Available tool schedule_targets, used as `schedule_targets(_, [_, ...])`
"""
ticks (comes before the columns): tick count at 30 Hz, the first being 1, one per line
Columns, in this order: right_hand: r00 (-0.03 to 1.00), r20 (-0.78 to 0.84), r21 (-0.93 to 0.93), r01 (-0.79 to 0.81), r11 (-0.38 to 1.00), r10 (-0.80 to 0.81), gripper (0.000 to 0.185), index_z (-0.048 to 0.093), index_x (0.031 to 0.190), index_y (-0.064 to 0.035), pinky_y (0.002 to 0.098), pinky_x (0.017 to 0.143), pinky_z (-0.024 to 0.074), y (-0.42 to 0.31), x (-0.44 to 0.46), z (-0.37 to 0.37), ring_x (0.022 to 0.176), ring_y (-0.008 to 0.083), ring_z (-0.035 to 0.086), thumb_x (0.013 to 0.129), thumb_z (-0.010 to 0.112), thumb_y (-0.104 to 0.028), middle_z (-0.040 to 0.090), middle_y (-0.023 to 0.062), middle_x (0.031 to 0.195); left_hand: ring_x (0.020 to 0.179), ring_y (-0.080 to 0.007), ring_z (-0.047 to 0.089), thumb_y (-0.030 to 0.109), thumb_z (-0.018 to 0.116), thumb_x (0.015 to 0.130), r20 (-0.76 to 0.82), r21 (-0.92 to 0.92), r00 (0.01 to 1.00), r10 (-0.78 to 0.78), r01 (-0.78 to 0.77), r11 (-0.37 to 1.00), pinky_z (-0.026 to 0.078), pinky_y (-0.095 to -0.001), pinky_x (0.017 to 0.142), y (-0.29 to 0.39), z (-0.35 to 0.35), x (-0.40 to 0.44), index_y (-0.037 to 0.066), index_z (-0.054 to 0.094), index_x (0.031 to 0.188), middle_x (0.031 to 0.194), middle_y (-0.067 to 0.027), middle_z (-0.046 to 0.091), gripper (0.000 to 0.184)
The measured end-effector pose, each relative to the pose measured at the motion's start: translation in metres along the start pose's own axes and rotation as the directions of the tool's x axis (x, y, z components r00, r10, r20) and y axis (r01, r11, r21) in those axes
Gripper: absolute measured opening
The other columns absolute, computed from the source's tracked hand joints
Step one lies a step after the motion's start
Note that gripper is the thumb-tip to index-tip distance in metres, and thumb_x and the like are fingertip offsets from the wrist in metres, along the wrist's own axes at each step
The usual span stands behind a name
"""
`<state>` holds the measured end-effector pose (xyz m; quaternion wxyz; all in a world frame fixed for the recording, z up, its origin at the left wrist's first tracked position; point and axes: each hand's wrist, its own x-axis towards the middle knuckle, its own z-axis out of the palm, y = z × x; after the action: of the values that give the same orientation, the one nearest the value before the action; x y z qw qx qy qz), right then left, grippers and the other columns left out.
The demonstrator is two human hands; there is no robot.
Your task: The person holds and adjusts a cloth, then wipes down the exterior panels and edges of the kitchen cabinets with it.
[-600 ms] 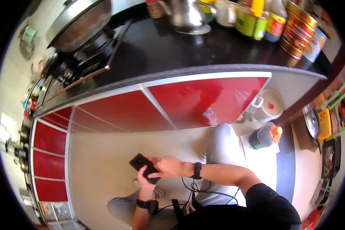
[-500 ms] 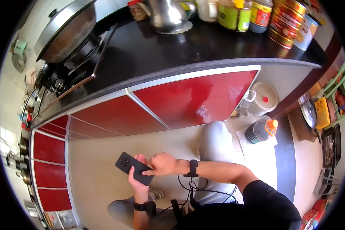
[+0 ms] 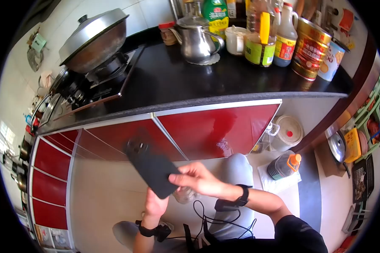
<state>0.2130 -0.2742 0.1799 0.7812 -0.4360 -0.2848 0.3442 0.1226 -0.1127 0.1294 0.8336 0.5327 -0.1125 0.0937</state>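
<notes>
A dark smartphone [image 3: 151, 166] is held tilted in front of me, its camera side showing and its upper end blurred. My right hand [image 3: 196, 180] grips its lower right edge, with the thumb lying across the back. Just below the phone's lower end is my left hand [image 3: 155, 203]. Its fingers are mostly hidden behind the phone, so I cannot tell whether they hold it. Dark straps circle both wrists, and black cables [image 3: 217, 219] hang over my lap.
A black counter [image 3: 164, 82] above red cabinets carries a steel kettle [image 3: 197, 44], bottles and tins. At left a lidded pan [image 3: 95, 44] rests on the stove. An orange-capped jug [image 3: 284, 165] and a lidded bucket [image 3: 290, 131] stand on the floor at right.
The phone has moved up and looks larger. My right hand has shifted right and now pinches its edge; my left hand has slipped lower, its thumb off the phone's back. The view has tilted upward.
</notes>
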Motion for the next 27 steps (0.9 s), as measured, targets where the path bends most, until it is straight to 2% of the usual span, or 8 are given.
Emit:
schedule_targets(3, [0.985,-0.158,-0.168,0.035,0.985,-0.062,0.036,0.064,0.071,-0.0034,0.0215,0.054,0.0432,-0.053,0.015,0.015,0.057,0.0044,0.054,0.096,0.063,-0.029,0.058,-0.0010,0.062,0.129,-0.0289,0.046,0.058,0.056,0.082,0.055,-0.015,0.998,-0.038,0.038,0.999,0.030,-0.0427,0.110,-0.012,-0.009,-0.008,0.002,0.031,0.146,0.141,-0.0175,0.046,0.089])
schedule_targets(8, [0.937,-0.344,-0.299,-0.047,0.953,-0.062,0.035,0.064,0.078,-0.0020,0.0252,0.041,0.0351,-0.102,0.080,0.026,0.046,0.0063,0.048,0.095,0.060,-0.032,0.057,-0.0002,0.061,0.135,-0.0328,0.041,0.042,0.056,0.090,0.188,0.084,0.972,-0.139,0.125,0.989,0.022,-0.0459,0.116,-0.033,-0.038,-0.016,-0.002,0.030,0.145,0.140,-0.0228,0.048,0.075])
schedule_targets(11, [0.854,-0.519,-0.270,-0.207,0.940,0.039,0.033,0.065,0.081,-0.0030,0.0289,0.042,0.0333,-0.118,0.120,0.033,0.043,0.0114,0.043,0.092,0.061,-0.033,0.052,0.0004,0.057,0.130,-0.0354,0.047,0.041,0.054,0.090,0.023,0.029,0.981,-0.195,0.194,0.981,0.027,-0.0476,0.114,-0.050,-0.060,-0.038,-0.003,0.035,0.142,0.136,-0.0244,0.051,0.070])
schedule_targets(14, [0.831,-0.556,-0.281,-0.198,0.939,0.009,0.027,0.062,0.087,-0.0063,0.0319,0.050,0.0403,-0.121,0.162,0.026,0.054,0.0141,0.050,0.093,0.058,-0.033,0.054,0.0006,0.064,0.129,-0.0345,0.049,0.036,0.052,0.093,-0.069,-0.060,0.971,-0.231,0.227,0.972,0.031,-0.0458,0.112,-0.070,-0.083,-0.061,-0.003,0.039,0.139,0.136,-0.0237,0.051,0.062])
schedule_targets(15, [0.847,-0.531,-0.297,-0.212,0.931,0.023,0.022,0.063,0.095,-0.0043,0.0378,0.058,0.0419,-0.123,0.174,0.017,0.068,0.0179,0.050,0.090,0.059,-0.025,0.059,0.0053,0.081,0.128,-0.0338,0.049,0.035,0.053,0.092,-0.071,-0.067,0.965,-0.252,0.247,0.967,0.032,-0.0449,0.111,-0.070,-0.083,-0.069,-0.002,0.040,0.139,0.136,-0.0229,0.051,0.060])
schedule_targets(17, [0.801,-0.589,-0.244,-0.300,0.922,0.105,0.022,0.061,0.093,-0.0051,0.0396,0.059,0.0431,-0.127,0.201,0.008,0.068,0.0193,0.050,0.089,0.061,-0.026,0.059,0.0053,0.079,0.127,-0.0323,0.051,0.032,0.055,0.092,-0.064,-0.048,0.959,-0.278,0.275,0.960,0.034,-0.0431,0.110,-0.061,-0.096,-0.065,-0.001,0.042,0.138,0.136,-0.0212,0.052,0.058])
schedule_targets(21, [0.798,-0.603,-0.308,-0.229,0.923,-0.004,0.020,0.059,0.091,-0.0074,0.0403,0.058,0.0428,-0.122,0.245,-0.015,0.063,0.0206,0.051,0.087,0.063,-0.027,0.058,0.0051,0.076,0.127,-0.0294,0.051,0.026,0.059,0.090,-0.010,0.047,0.977,-0.212,0.212,0.976,0.036,-0.0410,0.107,-0.042,-0.099,-0.068,0.002,0.043,0.138,0.137,-0.0170,0.052,0.055])
schedule_targets(27, [0.770,-0.620,-0.245,-0.373,0.895,0.152,0.028,0.061,0.074,-0.0106,0.0306,0.047,0.0385,-0.119,0.291,-0.033,0.046,0.0169,0.047,0.087,0.065,-0.035,0.051,-0.0004,0.052,0.127,-0.0275,0.051,0.024,0.062,0.089,0.002,0.027,0.981,-0.194,0.194,0.981,0.039,-0.0407,0.105,-0.025,-0.101,-0.073,0.003,0.043,0.138,0.140,-0.0134,0.049,0.057])
